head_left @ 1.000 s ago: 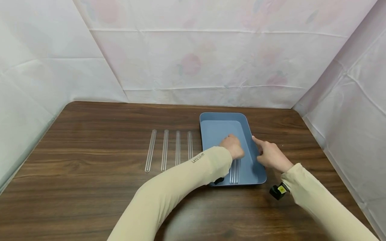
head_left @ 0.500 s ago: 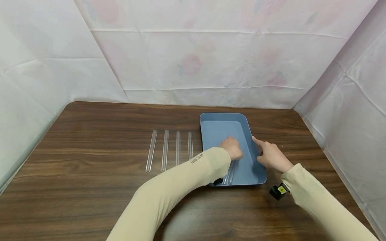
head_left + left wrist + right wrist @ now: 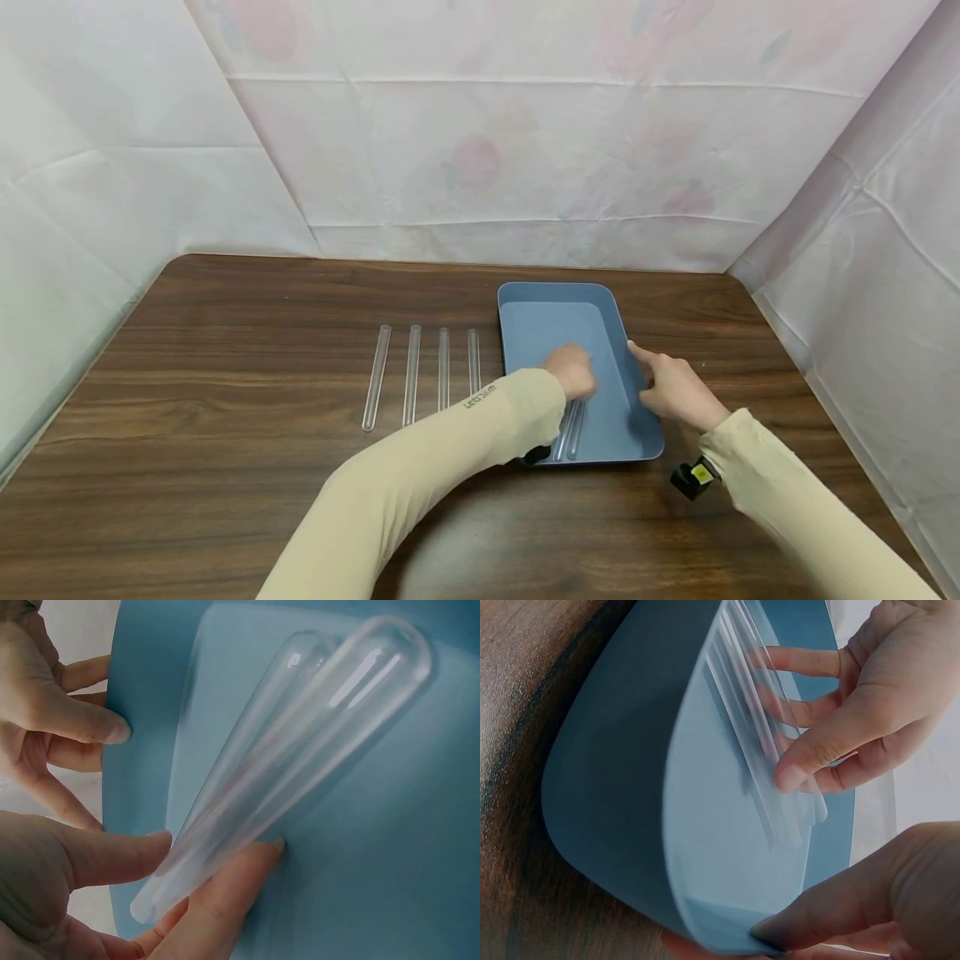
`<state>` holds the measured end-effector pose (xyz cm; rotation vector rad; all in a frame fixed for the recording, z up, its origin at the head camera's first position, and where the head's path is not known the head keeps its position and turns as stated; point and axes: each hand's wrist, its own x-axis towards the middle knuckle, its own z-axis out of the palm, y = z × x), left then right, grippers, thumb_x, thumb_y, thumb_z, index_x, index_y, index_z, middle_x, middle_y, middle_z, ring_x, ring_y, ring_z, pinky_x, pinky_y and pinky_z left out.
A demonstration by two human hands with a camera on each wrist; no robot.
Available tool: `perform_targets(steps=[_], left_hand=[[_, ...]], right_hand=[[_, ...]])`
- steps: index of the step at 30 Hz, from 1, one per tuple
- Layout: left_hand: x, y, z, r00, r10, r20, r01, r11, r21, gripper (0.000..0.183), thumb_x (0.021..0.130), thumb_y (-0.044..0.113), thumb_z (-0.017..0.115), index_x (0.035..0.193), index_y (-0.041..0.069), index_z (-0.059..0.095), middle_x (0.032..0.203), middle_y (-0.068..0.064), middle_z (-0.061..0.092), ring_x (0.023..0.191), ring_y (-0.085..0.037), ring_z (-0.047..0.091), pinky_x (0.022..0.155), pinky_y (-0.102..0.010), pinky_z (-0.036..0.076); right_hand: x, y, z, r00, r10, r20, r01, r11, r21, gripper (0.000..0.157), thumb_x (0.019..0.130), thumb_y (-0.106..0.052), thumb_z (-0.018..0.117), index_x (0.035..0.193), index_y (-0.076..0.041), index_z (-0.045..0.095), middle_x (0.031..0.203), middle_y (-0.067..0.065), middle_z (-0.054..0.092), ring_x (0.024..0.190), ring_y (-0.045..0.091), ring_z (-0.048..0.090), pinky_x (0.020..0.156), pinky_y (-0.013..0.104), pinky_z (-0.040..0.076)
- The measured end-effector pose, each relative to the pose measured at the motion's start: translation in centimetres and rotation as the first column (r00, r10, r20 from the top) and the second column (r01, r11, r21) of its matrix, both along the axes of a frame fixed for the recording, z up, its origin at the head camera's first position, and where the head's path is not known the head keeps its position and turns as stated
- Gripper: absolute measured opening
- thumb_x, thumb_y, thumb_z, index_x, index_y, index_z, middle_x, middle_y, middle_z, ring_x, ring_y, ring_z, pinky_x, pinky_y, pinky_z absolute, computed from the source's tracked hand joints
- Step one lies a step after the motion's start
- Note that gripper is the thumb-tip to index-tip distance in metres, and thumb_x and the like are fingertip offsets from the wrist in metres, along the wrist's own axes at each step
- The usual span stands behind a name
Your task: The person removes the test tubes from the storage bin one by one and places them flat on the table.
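Note:
Clear round-ended tubes, like test tubes (image 3: 573, 432), lie slanted inside the blue tray (image 3: 558, 321) near its front. My left hand (image 3: 572, 372) pinches them between thumb and fingers; the left wrist view shows two overlapping tubes (image 3: 322, 739) there, and part of the bundle is hidden. At the tray's right rim is my right hand (image 3: 675, 390). It grips the wall, thumb (image 3: 810, 919) on the inner side and fingers outside, as the right wrist view shows.
Several more clear tubes (image 3: 377, 379) lie side by side on the dark wooden table (image 3: 225, 375), left of the tray. My left sleeve (image 3: 435, 467) covers the near ends of some. White patterned cloth (image 3: 480, 108) hangs behind the table and along both sides.
My left hand has shifted slightly left and toward me within the tray. The tubes it holds have swung from straight to slanted, near ends leftward. My right hand stays at the rim.

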<state>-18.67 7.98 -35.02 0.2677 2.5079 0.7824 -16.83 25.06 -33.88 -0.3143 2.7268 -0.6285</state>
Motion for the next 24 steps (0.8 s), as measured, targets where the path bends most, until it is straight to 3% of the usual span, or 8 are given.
perform_targets(steps=[3,6,8,15,19,24], left_hand=[[0.0,-0.2,0.0,0.998,0.055,-0.011,-0.055,0.998,0.034,0.009,0.091,0.008,0.054,0.088,0.001,0.059,0.069,-0.006,0.047,0.046,-0.013,0.041,0.038,-0.022,0.038],[0.0,-0.7,0.0,0.995,0.099,0.009,-0.099,0.991,0.085,0.027,0.093,0.006,0.051,0.116,-0.005,0.060,0.072,-0.013,0.060,0.041,-0.016,0.048,0.034,-0.025,0.045],[-0.1,-1.0,0.1,0.993,0.117,0.034,-0.121,0.985,0.127,0.034,0.093,0.004,0.049,0.124,-0.006,0.056,0.068,-0.017,0.063,0.038,-0.019,0.051,0.034,-0.027,0.048],[-0.5,-2.0,0.7,0.985,0.145,0.091,-0.161,0.967,0.197,0.014,0.092,0.004,0.051,0.093,-0.005,0.062,0.060,-0.014,0.061,0.047,-0.021,0.061,0.051,-0.031,0.059],[-0.3,-2.7,1.1,0.976,0.173,0.135,-0.202,0.949,0.244,0.013,0.092,0.005,0.051,0.088,-0.004,0.060,0.062,-0.015,0.060,0.049,-0.022,0.060,0.056,-0.033,0.060],[-0.3,-3.3,1.4,0.972,0.178,0.152,-0.216,0.933,0.289,0.022,0.091,0.004,0.049,0.069,0.003,0.053,0.056,-0.011,0.055,0.047,-0.019,0.058,0.056,-0.033,0.060]], right_hand=[[0.0,0.0,0.0,1.000,-0.001,-0.002,0.001,1.000,0.001,0.077,0.074,0.012,0.049,0.147,0.008,0.024,0.070,0.010,0.053,0.044,0.010,0.033,0.043,0.024,0.033],[0.1,0.0,0.0,1.000,0.000,-0.004,0.000,1.000,-0.002,0.077,0.074,0.012,0.049,0.147,0.009,0.024,0.071,0.010,0.053,0.044,0.010,0.034,0.043,0.024,0.033],[0.1,0.0,0.0,1.000,0.001,-0.005,-0.001,1.000,-0.006,0.077,0.073,0.013,0.049,0.146,0.009,0.024,0.072,0.009,0.054,0.044,0.010,0.035,0.043,0.024,0.034],[0.2,0.0,-0.1,1.000,-0.002,-0.008,0.002,1.000,-0.007,0.077,0.073,0.012,0.049,0.146,0.009,0.025,0.076,0.013,0.055,0.045,0.010,0.037,0.043,0.024,0.036],[0.1,0.0,0.0,1.000,-0.004,-0.007,0.004,1.000,-0.003,0.077,0.073,0.012,0.050,0.146,0.009,0.025,0.077,0.013,0.055,0.045,0.010,0.038,0.043,0.024,0.036],[0.1,-0.2,0.1,1.000,0.006,-0.018,-0.006,1.000,0.006,0.076,0.074,0.012,0.049,0.146,0.009,0.025,0.066,0.007,0.047,0.045,0.010,0.031,0.043,0.023,0.031]])
